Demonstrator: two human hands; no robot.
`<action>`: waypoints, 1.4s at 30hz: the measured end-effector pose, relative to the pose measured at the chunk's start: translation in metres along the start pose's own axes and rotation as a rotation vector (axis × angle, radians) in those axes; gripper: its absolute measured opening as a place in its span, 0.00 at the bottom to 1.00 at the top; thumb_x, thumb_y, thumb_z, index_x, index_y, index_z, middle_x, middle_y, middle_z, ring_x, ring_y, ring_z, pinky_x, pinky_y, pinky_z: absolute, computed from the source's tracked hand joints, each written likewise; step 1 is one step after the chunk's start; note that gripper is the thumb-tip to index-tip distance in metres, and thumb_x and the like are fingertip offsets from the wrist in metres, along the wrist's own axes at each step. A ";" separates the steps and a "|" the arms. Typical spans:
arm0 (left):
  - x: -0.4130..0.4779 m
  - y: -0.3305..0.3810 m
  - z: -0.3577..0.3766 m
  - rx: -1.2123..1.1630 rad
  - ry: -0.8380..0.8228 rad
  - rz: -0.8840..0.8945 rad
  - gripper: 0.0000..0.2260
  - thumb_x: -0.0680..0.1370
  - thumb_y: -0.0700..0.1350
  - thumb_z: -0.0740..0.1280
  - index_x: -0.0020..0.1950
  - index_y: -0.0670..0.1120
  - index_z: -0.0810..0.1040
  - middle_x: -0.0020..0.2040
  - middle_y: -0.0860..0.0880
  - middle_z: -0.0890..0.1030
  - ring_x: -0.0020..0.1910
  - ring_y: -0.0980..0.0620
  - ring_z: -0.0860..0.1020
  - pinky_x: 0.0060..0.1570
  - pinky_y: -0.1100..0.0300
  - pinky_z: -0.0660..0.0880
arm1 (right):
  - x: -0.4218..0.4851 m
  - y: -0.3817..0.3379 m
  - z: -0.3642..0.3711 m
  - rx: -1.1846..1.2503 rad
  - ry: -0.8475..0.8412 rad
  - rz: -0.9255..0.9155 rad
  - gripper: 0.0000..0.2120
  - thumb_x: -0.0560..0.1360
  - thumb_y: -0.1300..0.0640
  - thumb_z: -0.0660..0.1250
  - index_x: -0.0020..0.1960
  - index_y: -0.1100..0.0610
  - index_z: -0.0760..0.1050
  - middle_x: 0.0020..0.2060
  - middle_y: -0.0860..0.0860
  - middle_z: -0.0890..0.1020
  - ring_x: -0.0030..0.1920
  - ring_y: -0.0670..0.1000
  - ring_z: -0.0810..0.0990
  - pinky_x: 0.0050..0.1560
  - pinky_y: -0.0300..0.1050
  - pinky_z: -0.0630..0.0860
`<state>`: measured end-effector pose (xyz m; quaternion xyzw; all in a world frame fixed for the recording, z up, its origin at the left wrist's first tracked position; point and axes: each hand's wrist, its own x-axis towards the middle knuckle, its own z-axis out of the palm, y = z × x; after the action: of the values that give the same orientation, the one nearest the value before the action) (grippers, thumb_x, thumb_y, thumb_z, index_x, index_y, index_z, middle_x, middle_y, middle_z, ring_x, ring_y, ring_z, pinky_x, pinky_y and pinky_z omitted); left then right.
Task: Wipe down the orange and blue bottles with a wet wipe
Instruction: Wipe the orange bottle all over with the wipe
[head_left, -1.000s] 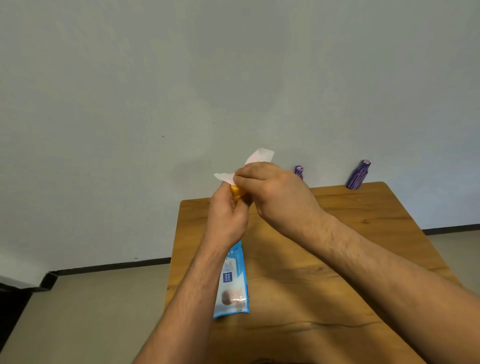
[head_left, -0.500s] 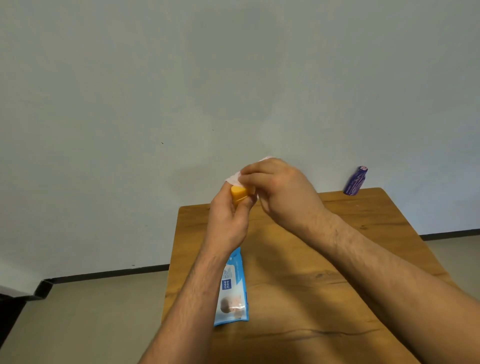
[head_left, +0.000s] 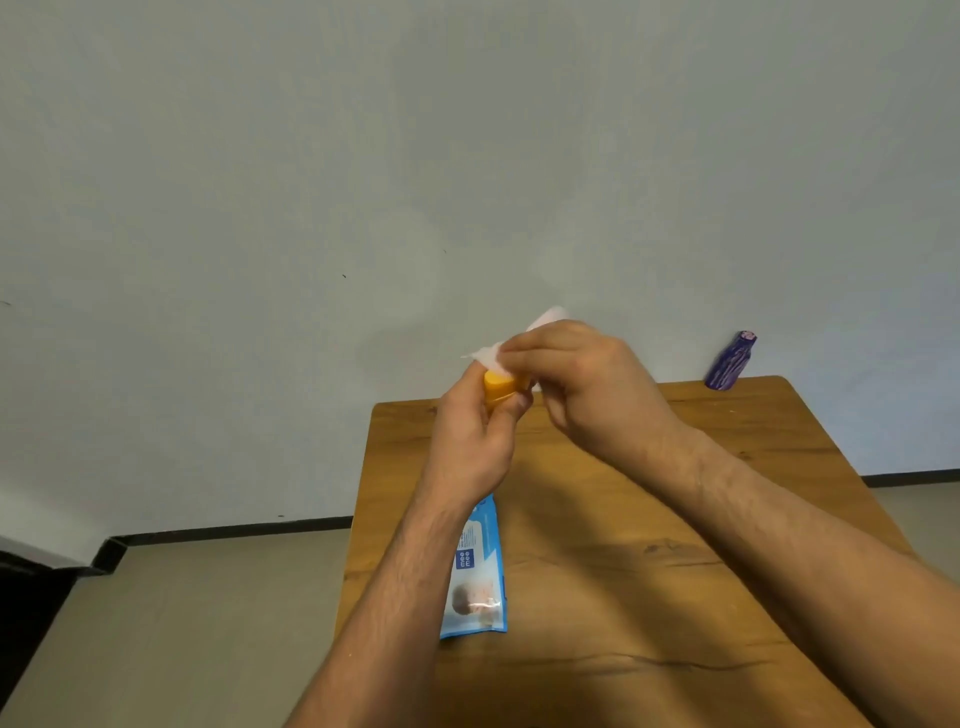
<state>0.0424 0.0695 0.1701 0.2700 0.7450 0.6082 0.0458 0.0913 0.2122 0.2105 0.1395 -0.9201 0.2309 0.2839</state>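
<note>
pale grey wall (head_left: 363, 156); black skirting (head_left: 228, 531); beige floor (head_left: 182, 623); wooden table (head_left: 597, 597) w/ dark grain.

Illumination is even, diffuse and moderate. The wall (head_left: 311, 156) behind the table (head_left: 649, 597) renders a dull grey-green. Soft-edged shadows of both forearms (head_left: 779, 519) fall on the table top directly beneath them, consistent with light from overhead. There is a slight sheen on the wipes pack (head_left: 475, 571) at the table's left side.

Focus: wood grain at the table's near end is crisp. The wet wipe (head_left: 491, 356) above the table's far edge is blurred at its edges. The purple-blue bottle (head_left: 730, 361) at the table's far right corner is soft.

Wide-angle bowing bends the skirting (head_left: 234, 531) left of the table, and the floor corner beyond it falls to near black.
</note>
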 end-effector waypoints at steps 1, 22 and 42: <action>-0.001 0.001 -0.001 -0.028 0.001 -0.004 0.12 0.79 0.38 0.68 0.59 0.51 0.78 0.49 0.52 0.84 0.50 0.55 0.82 0.51 0.61 0.78 | 0.001 0.011 -0.004 0.005 0.029 0.098 0.15 0.73 0.64 0.63 0.54 0.60 0.85 0.50 0.53 0.87 0.51 0.53 0.84 0.55 0.43 0.79; 0.009 0.002 -0.015 -1.248 -0.198 -0.589 0.22 0.84 0.51 0.52 0.59 0.38 0.80 0.50 0.42 0.81 0.47 0.46 0.82 0.47 0.55 0.81 | -0.020 -0.008 0.015 -0.017 -0.038 -0.223 0.13 0.83 0.61 0.62 0.61 0.64 0.82 0.63 0.59 0.81 0.66 0.59 0.79 0.64 0.57 0.77; 0.001 0.002 -0.013 -1.167 -0.296 -0.611 0.20 0.85 0.52 0.54 0.67 0.40 0.75 0.47 0.45 0.82 0.44 0.48 0.82 0.48 0.53 0.78 | 0.003 0.015 -0.015 -0.114 -0.222 -0.437 0.17 0.85 0.62 0.56 0.65 0.63 0.80 0.66 0.57 0.80 0.69 0.57 0.77 0.70 0.56 0.72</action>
<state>0.0369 0.0589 0.1758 0.0586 0.3231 0.8273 0.4559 0.0903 0.2323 0.2178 0.3435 -0.9052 0.0952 0.2315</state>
